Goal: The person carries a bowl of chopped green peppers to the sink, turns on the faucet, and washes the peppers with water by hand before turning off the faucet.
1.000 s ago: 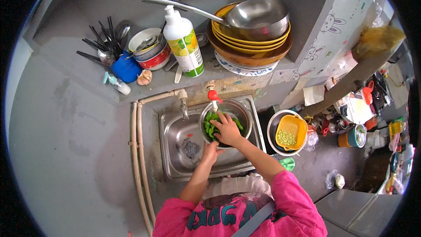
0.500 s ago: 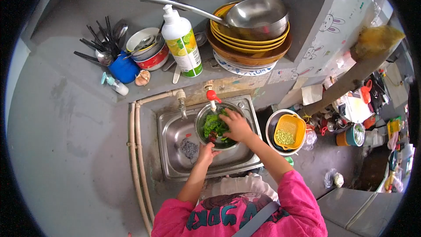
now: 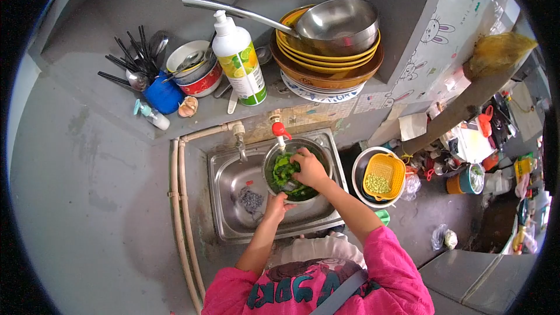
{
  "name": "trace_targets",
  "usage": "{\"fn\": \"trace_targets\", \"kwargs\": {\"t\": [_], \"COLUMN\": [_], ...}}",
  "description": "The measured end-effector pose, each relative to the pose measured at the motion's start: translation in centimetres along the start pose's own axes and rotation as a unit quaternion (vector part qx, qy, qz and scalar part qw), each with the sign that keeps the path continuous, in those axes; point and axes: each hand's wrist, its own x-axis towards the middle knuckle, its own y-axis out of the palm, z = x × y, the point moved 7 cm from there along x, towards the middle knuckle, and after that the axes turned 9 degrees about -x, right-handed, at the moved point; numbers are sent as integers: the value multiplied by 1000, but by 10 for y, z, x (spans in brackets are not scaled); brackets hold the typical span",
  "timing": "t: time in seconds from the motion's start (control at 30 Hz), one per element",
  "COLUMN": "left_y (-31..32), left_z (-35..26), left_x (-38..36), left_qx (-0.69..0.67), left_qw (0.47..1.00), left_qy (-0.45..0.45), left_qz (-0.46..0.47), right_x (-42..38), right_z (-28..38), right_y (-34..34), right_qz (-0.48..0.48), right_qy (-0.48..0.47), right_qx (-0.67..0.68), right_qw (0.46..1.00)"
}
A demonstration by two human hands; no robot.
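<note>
The steel bowl (image 3: 297, 169) is sitting in the sink (image 3: 233, 198), right under the red tap (image 3: 279, 129), so water can fall on the green leaves (image 3: 284, 170) inside; the left hand (image 3: 275, 205) is gripping the bowl's near rim to keep it from tipping; the right hand (image 3: 310, 168) is curled down into the leaves, fingers bent around them; a dark scrubber (image 3: 251, 200) is lying left of the bowl; a yellow strainer (image 3: 385, 175) is sitting to its right.
</note>
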Motion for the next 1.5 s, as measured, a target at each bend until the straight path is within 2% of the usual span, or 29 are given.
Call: {"fn": "trace_targets", "kwargs": {"t": [0.1,0.2,0.3,0.4,0.5,0.53,0.6,0.7,0.73,0.8,0.83,0.93,1.03,1.07,1.2,1.23,1.3,1.4,1.5], "left_y": [-14,-20,-20,-15,12,12,10,-4,-9,-13,-14,-16,-27,-29,-26,-21,-11,-1,-7], "left_z": [10,13,11,10,-10,-10,-8,6,11,15,15,15,21,21,21,15,6,3,6], "left_x": [11,14,12,10,-21,-20,-16,-11,-5,-1,-4,-8,6,8,15,9,-4,-6,-3], "left_qx": [-7,-20,-29,-19,0,18,54,64,59,47,42,23,-2,-10,-3,-1,3,-19,7], "left_qw": [999,1000,999,1000,999,999,997,995,996,998,998,997,999,999,1000,1000,997,1000,1000], "left_qy": [-31,-15,-21,-19,35,40,50,-20,-16,-7,-12,-19,-12,-4,-27,-16,9,-2,-2], "left_qz": [-20,-9,-6,12,-33,-30,-24,-74,-60,-35,-52,-73,-44,-36,6,-20,-72,8,15], "right_x": [8,16,18,6,-2,-2,-3,-7,-8,-4,-3,7,13,14,12,12,0,6,10], "right_z": [2,-2,-12,15,21,22,20,19,18,12,8,-4,-4,-1,28,34,51,46,43], "right_y": [-17,-24,-15,-20,15,16,21,26,28,30,29,8,-16,-20,-2,14,21,43,45], "right_qz": [-41,-65,-11,100,147,130,161,181,182,144,126,100,50,-51,-11,27,-28,57,167], "right_qy": [-30,-82,-46,18,-38,-35,-11,4,5,11,15,94,88,19,-102,-132,-139,-69,-20], "right_qx": [66,88,36,-179,-256,-265,-255,-235,-227,-206,-195,-111,-153,-197,-245,-243,-246,-291,-301], "right_qw": [997,991,998,979,955,955,953,955,957,968,973,984,983,979,964,961,959,952,939]}}
